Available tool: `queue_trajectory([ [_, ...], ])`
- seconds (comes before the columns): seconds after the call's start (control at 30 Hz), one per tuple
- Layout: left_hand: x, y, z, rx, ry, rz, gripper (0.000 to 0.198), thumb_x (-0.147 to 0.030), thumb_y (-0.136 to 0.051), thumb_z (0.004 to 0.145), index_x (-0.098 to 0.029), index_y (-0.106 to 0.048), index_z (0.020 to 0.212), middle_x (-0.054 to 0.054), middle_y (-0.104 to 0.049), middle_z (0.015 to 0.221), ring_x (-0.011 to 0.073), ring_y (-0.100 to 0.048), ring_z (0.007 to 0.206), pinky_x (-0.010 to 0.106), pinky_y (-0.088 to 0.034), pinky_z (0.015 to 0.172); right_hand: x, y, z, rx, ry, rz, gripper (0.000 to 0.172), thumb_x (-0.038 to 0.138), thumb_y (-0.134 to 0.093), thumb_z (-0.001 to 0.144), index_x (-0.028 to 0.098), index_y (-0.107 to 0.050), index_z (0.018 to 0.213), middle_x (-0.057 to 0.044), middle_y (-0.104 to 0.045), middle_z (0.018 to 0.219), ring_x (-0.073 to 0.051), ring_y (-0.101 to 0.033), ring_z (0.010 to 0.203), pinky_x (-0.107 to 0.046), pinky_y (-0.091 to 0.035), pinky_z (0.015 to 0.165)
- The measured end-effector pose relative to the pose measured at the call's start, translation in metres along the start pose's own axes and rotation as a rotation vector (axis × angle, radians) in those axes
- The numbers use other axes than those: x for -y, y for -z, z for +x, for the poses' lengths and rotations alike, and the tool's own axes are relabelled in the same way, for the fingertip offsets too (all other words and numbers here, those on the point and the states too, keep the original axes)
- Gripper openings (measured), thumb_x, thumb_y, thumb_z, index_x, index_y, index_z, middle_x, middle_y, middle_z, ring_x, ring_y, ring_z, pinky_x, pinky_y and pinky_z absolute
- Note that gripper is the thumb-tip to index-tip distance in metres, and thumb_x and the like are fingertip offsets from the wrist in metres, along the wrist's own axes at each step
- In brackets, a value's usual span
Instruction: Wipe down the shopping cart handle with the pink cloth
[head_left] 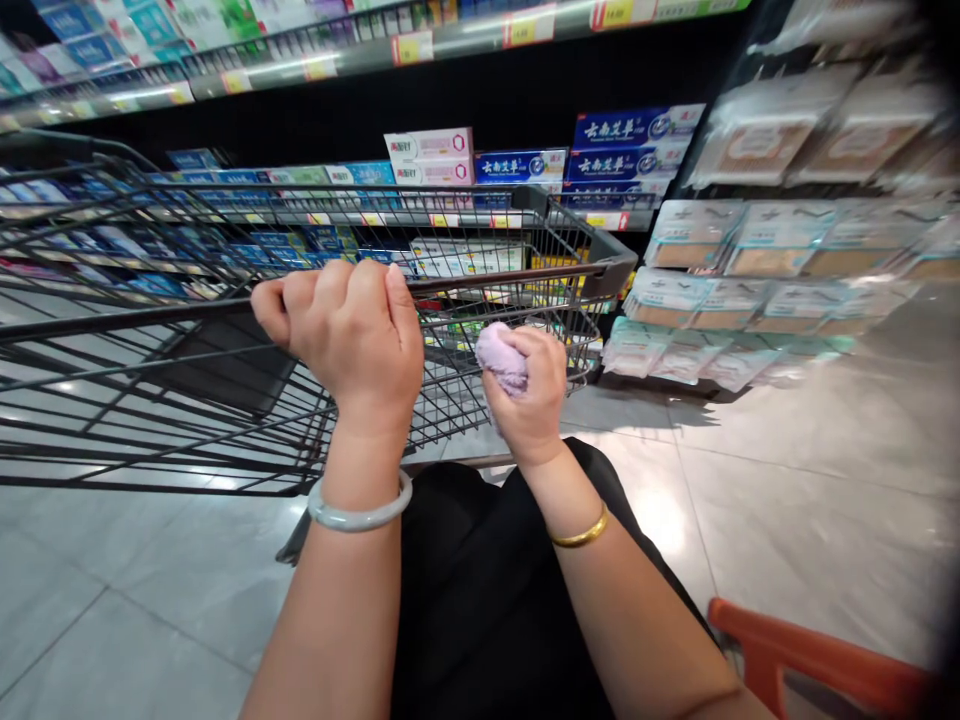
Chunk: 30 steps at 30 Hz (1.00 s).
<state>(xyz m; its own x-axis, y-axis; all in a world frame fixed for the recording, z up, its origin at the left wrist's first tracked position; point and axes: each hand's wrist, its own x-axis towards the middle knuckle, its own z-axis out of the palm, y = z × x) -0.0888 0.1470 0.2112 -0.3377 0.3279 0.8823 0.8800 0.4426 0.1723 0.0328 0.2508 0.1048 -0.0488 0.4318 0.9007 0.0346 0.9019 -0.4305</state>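
"What was gripped?"
"The left hand (346, 335), knuckles toward twelve, clenched the cart rail (495, 280); the right hand (534, 395), at its three o'clock, squeezed a lilac cloth (498, 352)."
"Lying how?"
"Rail ran nearly nine-to-three; cloth was bunched, axis unclear."

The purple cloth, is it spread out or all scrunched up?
Scrunched up: the purple cloth makes a rounded, wrinkled lump, gripped in the right hand.

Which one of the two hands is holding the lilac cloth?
The right hand, wearing the gold bangle: it clutches the bunched lilac cloth. The left hand, wearing the pale bangle, grips the shopping cart's dark top rail instead.
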Motion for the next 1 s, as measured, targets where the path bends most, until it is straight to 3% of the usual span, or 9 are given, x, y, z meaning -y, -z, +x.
queue_trajectory([
  [0.23,0.001,-0.001,0.0,-0.021,-0.018,0.004,0.038,-0.047,-0.037,0.105,-0.026,-0.059,0.083,0.008,-0.067,0.09,0.0305,-0.056,0.104,0.058,-0.03,0.1,-0.011,0.004,0.004,-0.162,-0.132,-0.01,0.032,0.024,-0.066,0.086,0.026,-0.06,0.117,-0.007,-0.065,0.115,-0.025,-0.062,0.11,-0.048,-0.051,0.1],
  [0.43,0.0,0.0,0.002,0.016,0.036,-0.052,0.036,-0.049,-0.04,0.103,-0.027,-0.061,0.084,0.007,-0.067,0.092,0.0306,-0.056,0.11,0.058,-0.026,0.103,0.021,-0.009,-0.003,0.073,0.043,0.043,0.034,0.022,-0.066,0.086,0.027,-0.059,0.119,-0.007,-0.067,0.113,-0.025,-0.063,0.109,-0.046,-0.05,0.098],
  [0.63,-0.002,-0.003,-0.001,-0.032,-0.038,0.083,0.039,-0.044,-0.035,0.106,-0.024,-0.06,0.084,0.009,-0.067,0.09,0.0304,-0.058,0.102,0.056,-0.033,0.098,0.016,-0.008,0.004,-0.018,0.009,0.026,0.038,0.022,-0.064,0.087,0.03,-0.057,0.123,-0.007,-0.065,0.117,-0.025,-0.062,0.112,-0.047,-0.049,0.1],
  [0.77,-0.001,-0.005,-0.001,-0.062,-0.045,0.059,0.038,-0.044,-0.036,0.106,-0.025,-0.06,0.084,0.008,-0.066,0.087,0.03,-0.057,0.1,0.056,-0.033,0.096,0.023,-0.014,-0.006,0.063,0.009,0.0,0.036,0.02,-0.065,0.085,0.027,-0.058,0.12,-0.007,-0.067,0.114,-0.025,-0.063,0.111,-0.047,-0.05,0.099],
  [0.9,-0.002,-0.005,-0.001,-0.038,-0.002,-0.073,0.035,-0.044,-0.039,0.105,-0.024,-0.06,0.085,0.009,-0.065,0.09,0.0322,-0.056,0.108,0.058,-0.026,0.106,0.034,-0.017,-0.01,0.152,-0.001,0.015,0.034,0.02,-0.065,0.085,0.026,-0.059,0.118,-0.008,-0.068,0.114,-0.025,-0.063,0.111,-0.046,-0.05,0.098],
  [1.0,-0.002,-0.005,-0.003,-0.051,-0.001,-0.116,0.034,-0.044,-0.04,0.105,-0.024,-0.06,0.085,0.008,-0.065,0.091,0.0321,-0.056,0.11,0.058,-0.025,0.108,0.032,-0.014,-0.003,0.128,0.023,0.032,0.034,0.021,-0.064,0.086,0.027,-0.059,0.119,-0.007,-0.067,0.114,-0.025,-0.063,0.112,-0.045,-0.05,0.099],
])
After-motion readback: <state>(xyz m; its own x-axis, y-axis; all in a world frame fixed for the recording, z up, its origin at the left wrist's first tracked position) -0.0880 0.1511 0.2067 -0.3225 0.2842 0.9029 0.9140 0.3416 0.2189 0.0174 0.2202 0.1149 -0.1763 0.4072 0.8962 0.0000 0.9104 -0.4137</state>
